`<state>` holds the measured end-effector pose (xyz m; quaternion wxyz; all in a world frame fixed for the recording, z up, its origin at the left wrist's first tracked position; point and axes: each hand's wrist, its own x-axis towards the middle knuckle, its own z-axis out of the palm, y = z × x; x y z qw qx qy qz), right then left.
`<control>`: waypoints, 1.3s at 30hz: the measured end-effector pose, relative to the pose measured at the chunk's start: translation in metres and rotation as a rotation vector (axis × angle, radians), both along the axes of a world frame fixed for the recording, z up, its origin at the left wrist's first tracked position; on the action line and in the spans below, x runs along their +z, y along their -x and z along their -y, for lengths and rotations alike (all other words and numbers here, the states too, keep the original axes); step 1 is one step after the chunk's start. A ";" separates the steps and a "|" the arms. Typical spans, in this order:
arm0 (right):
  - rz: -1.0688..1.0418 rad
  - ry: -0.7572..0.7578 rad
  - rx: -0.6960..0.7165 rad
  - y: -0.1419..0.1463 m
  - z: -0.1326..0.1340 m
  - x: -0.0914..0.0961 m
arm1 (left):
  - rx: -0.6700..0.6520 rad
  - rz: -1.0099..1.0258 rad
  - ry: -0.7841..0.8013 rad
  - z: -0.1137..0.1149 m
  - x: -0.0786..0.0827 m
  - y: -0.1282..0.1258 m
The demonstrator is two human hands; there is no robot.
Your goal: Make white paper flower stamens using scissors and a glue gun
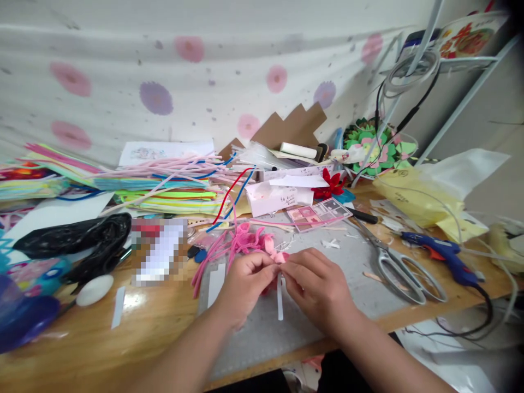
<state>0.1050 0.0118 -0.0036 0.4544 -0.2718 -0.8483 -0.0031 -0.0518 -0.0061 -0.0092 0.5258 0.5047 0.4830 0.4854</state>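
Note:
My left hand (245,281) and my right hand (315,286) meet over a grey cutting mat (360,273) near the table's front edge. Both pinch a small pink pipe-cleaner piece (280,257) between fingertips. A white paper strip (280,297) hangs down from between the hands. Just behind them lies a tangle of pink pipe cleaners (241,243), some bent into loops.
Large scissors (399,265) and a blue glue gun (444,256) lie to the right. Stacked coloured pipe cleaners (164,188), a black bag (82,237), a white box (274,199), a pink palette (317,214) and a red flower (329,185) crowd the back.

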 end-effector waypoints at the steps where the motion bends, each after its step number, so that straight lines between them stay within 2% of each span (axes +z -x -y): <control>1: 0.017 -0.009 0.005 0.000 0.000 -0.001 | -0.002 0.003 0.010 0.000 0.000 0.000; 7: 0.058 -0.055 0.032 -0.001 0.001 -0.004 | 0.015 -0.023 0.013 0.000 -0.001 0.001; 12: 0.082 -0.077 0.022 -0.004 0.001 -0.006 | 0.004 0.041 0.073 0.001 0.001 -0.001; 20: 0.042 -0.008 0.048 -0.005 0.001 -0.011 | 0.006 0.050 0.086 0.000 -0.001 -0.001; 25: -0.159 0.213 0.092 -0.001 0.001 -0.009 | -0.011 -0.073 0.021 0.000 0.002 0.000; 29: -0.220 0.312 0.083 0.001 0.000 -0.008 | 0.001 -0.230 -0.078 0.003 0.005 0.001; 34: -0.186 0.312 0.034 0.004 0.001 -0.004 | 0.046 -0.355 -0.163 0.007 0.008 -0.001; 39: -0.133 0.213 -0.013 0.007 0.002 -0.004 | 0.039 -0.377 -0.178 0.007 0.008 -0.002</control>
